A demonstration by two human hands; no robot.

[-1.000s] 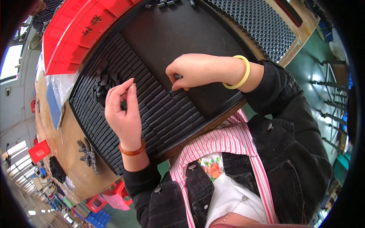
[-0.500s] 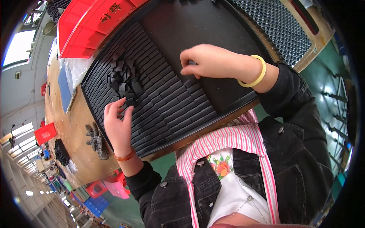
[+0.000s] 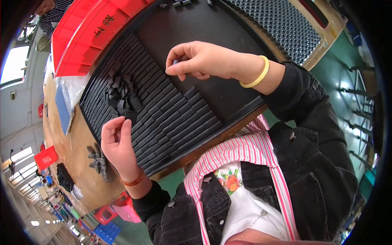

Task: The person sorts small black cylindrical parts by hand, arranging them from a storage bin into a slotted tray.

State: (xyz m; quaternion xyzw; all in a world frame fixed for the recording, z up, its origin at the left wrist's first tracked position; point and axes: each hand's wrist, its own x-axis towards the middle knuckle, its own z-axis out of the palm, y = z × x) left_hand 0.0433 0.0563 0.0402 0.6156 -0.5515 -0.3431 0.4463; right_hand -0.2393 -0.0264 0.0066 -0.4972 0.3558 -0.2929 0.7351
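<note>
A large black tray [image 3: 228, 87] holds close-set rows of short black tube-like pieces [image 3: 179, 118]. On top of the rows, towards the left, lies a loose heap of similar pieces [image 3: 122, 96]. At the heap's near edge, my left hand [image 3: 119, 149] pinches a small black piece [image 3: 130, 116] between thumb and forefinger. My right hand [image 3: 200, 61] hovers above the edge where the rows meet the bare tray surface. Its fingers are curled together, and a sliver of something blue-grey shows between them, too small to name.
Red plastic bins [image 3: 87, 45] stand beyond the tray at the left. A grey glove [image 3: 100, 163] and a clear plastic bag [image 3: 77, 87] lie on the wooden table [image 3: 81, 143]. At the far right is a block of metallic ring-shaped parts [image 3: 286, 30]. Several loose pieces sit at the tray's far edge.
The left thumb and forefinger have closed together on a black piece at the heap. My right hand has moved left over the rows. The whole view has shifted slightly.
</note>
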